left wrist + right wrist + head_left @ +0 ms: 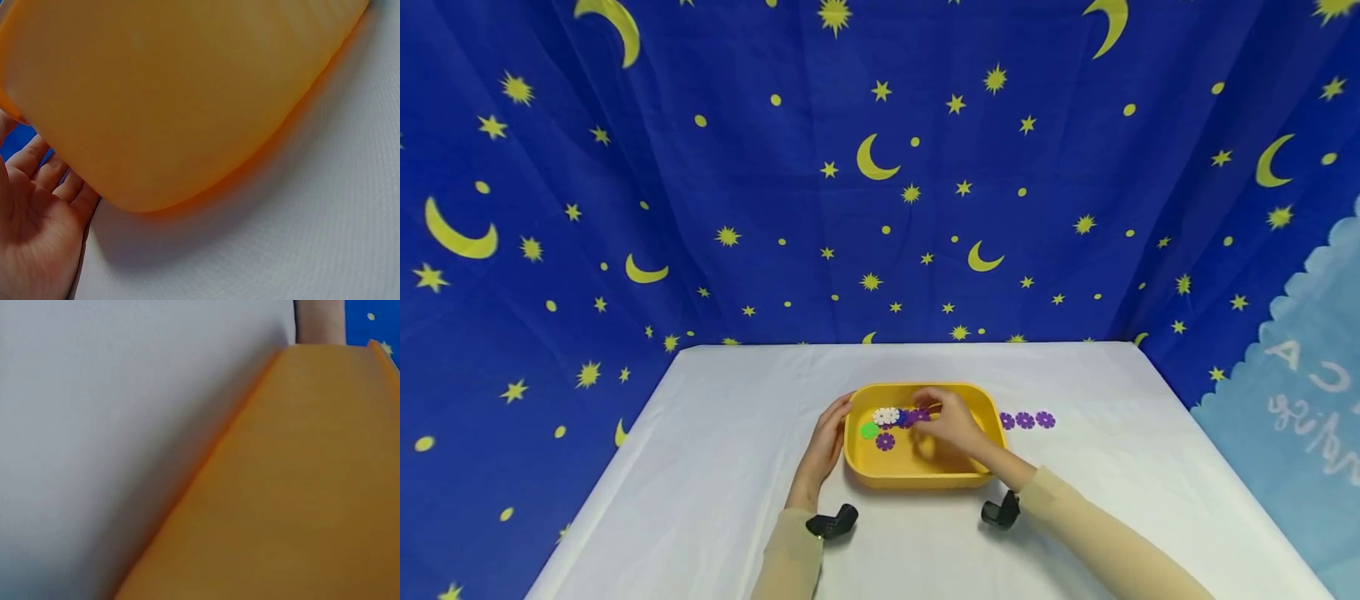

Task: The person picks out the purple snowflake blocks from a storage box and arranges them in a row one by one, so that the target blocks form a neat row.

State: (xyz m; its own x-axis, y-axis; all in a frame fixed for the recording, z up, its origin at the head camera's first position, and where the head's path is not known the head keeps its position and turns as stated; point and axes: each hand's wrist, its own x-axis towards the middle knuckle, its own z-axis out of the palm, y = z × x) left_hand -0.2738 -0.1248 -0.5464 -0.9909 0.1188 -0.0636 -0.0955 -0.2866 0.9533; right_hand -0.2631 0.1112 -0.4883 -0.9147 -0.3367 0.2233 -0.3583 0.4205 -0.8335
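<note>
left hand [825,446] against yellow plastic tub's [925,482] left end, fingers extended. right hand [953,425] inside, fingers bent at purple snowflake disc [919,416]; can't tell if pinched. white discs [886,416], green disc [868,431] in tub; three purple discs [1025,421] outside, right.

A starry curtain [805,225] backs a white tablecloth [737,408] — pale-blue panel [1251,408] right, lettering [1309,412] perhaps mirrored.

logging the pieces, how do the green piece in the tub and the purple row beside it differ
The green piece is inside the tub; the purple row lies outside, on the table. The green piece is single, while the purple row shows three pieces. Each is one colour.
</note>
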